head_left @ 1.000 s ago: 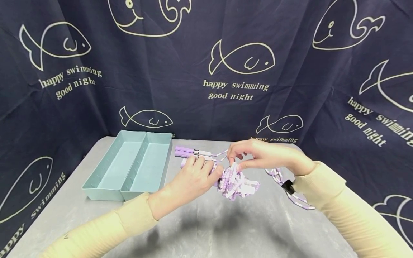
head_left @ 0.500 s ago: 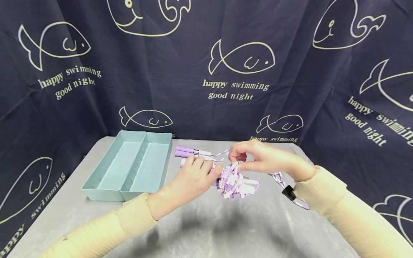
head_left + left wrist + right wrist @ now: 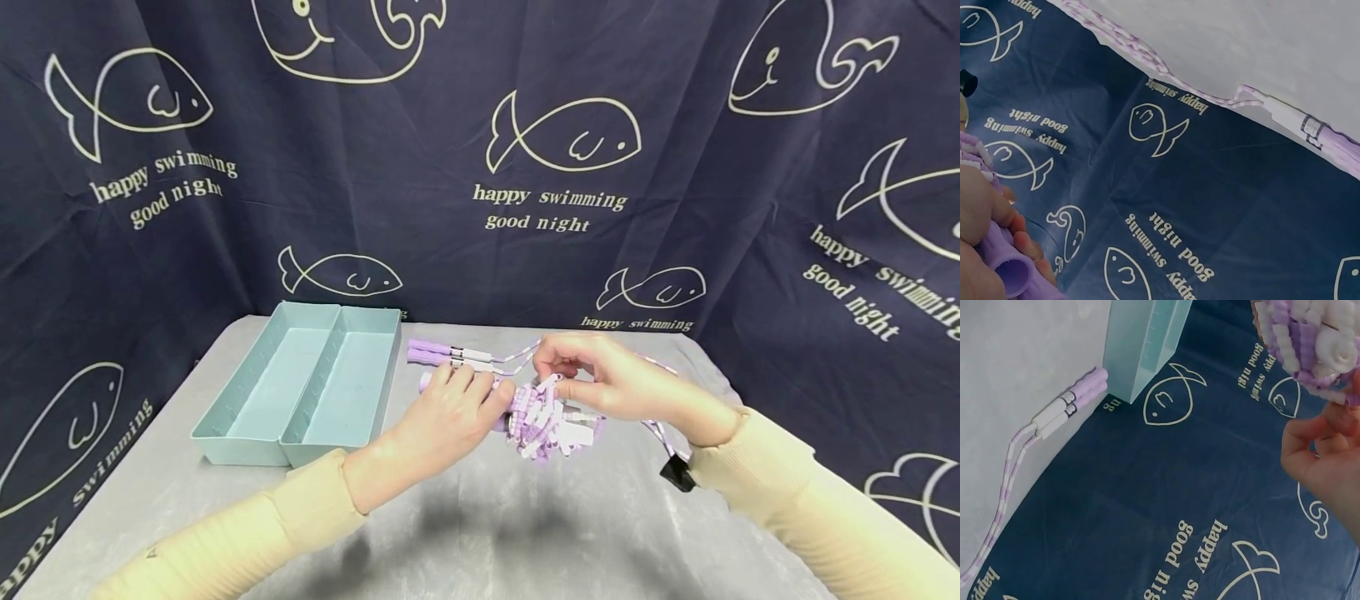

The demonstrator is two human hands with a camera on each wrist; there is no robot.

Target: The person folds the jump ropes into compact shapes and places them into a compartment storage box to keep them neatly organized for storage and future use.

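Note:
My left hand (image 3: 442,417) grips the purple handles (image 3: 1010,262) of a beaded jump rope; their hollow ends show in the left wrist view. The purple-and-white rope (image 3: 538,421) is bundled in several turns around the handles, just right of the left fingers. At the top of that bundle, my right hand (image 3: 607,375) pinches a strand of the rope between thumb and fingers, seen also in the right wrist view. White handle parts stick out of the bundle toward the right.
A second jump rope (image 3: 442,354) lies behind my left hand, its cord running right behind the right hand. Two light teal bins (image 3: 292,454) stand side by side at left on the grey table (image 3: 420,542). A dark fish-print curtain hangs behind. A black block (image 3: 677,473) is beside my right sleeve.
My right hand has shifted slightly right and down while still pinching the strand. The bundled rope has changed shape a little. The left hand stays in place around the handles.

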